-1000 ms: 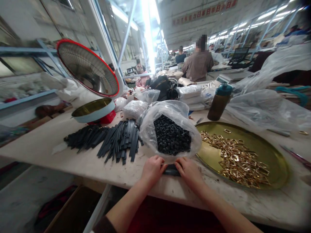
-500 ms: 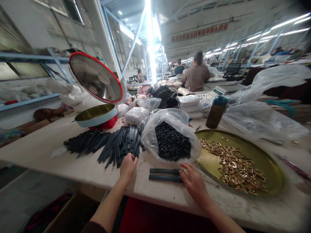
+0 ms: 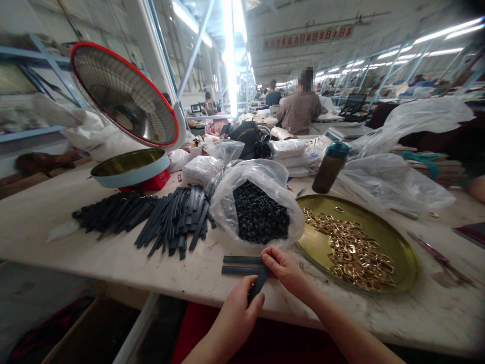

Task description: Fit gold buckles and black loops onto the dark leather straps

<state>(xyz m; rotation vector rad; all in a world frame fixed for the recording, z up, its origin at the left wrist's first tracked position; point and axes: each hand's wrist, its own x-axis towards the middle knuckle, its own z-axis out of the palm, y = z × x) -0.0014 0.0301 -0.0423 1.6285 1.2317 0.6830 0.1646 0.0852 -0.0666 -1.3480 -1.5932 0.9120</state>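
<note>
My left hand (image 3: 242, 303) grips the lower part of a short dark strap (image 3: 259, 286), which slants up above the table's front edge. At its upper end my right hand (image 3: 284, 268) pinches with thumb and fingers; whether a small part is also in that pinch is hidden. Two more dark straps, an upper one (image 3: 238, 260) and a lower one (image 3: 238, 270), lie side by side on the table, their right ends behind the hands. Beyond them stands an open clear plastic bag (image 3: 223, 202) full of small black loops (image 3: 261, 212).
A fanned pile of dark straps (image 3: 178, 217) lies to the left. Gold metal buckles (image 3: 352, 247) fill much of a round gold tray (image 3: 407, 258) at right. Behind are a bottle (image 3: 329, 169), a red-rimmed heater (image 3: 125, 96) and a round tin (image 3: 131, 174). Scissors (image 3: 439, 258) lie far right.
My left hand has moved from the strap pile to the right, now with a strap in it. My right hand has come off the two lying straps to this strap's end. The view has shifted slightly.
</note>
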